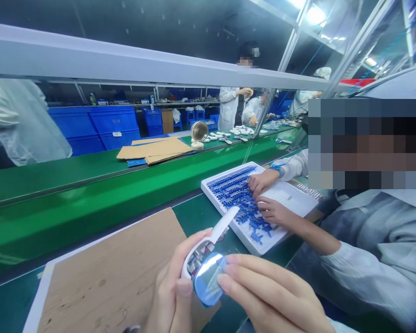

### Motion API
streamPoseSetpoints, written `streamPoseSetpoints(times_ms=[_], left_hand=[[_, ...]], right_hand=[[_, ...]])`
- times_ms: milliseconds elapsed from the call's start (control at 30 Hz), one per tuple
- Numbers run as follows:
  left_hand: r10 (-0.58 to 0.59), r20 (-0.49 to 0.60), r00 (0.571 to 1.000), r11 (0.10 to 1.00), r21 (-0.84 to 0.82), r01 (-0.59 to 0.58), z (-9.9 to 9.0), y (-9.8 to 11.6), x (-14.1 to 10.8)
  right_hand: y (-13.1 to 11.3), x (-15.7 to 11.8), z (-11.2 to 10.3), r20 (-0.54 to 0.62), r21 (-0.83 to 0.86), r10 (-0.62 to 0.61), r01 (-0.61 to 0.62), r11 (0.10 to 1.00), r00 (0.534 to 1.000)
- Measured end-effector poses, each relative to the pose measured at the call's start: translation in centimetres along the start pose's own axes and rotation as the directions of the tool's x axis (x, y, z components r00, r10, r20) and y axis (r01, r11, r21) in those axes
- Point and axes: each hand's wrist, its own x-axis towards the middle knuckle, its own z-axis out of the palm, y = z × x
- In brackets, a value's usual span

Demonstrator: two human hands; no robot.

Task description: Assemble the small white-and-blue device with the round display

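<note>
Nearest the lens, a left hand [171, 291] clenched round a white plastic casing [193, 260] with a slim handle [225, 223], and a right hand [266, 296] pinching the rim of a blue-rimmed clear disc [208, 280], both raised over a cardboard sheet [107, 273]. Probably light, stiff and thin-walled; glossy disc face likely slippery and easily scratched, so best held by casing and rim. Beyond, a green conveyor belt [90, 217]; to the right, a white tray [225, 215] of blue parts [239, 194] under a co-worker's hand [260, 181]; farther off, a small white desk fan [199, 132].
</note>
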Motion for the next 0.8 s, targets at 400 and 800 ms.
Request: streamPoseSetpoints(times_ms=[400, 800], left_hand=[[-0.055, 0.032, 0.998, 0.987, 0.151, 0.050, -0.6, 0.2, -0.3], [-0.004, 0.182, 0.983, 0.962, 0.268, -0.046, -1.5, 0.4, 0.1]], right_hand=[[-0.4, 0.3, -0.6, 0.120, 0.048, 0.137, -0.144, 0.988, 0.983], [-0.6, -1.0, -0.8, 0.174, 0.111, 0.129, -0.149, 0.983, 0.976]])
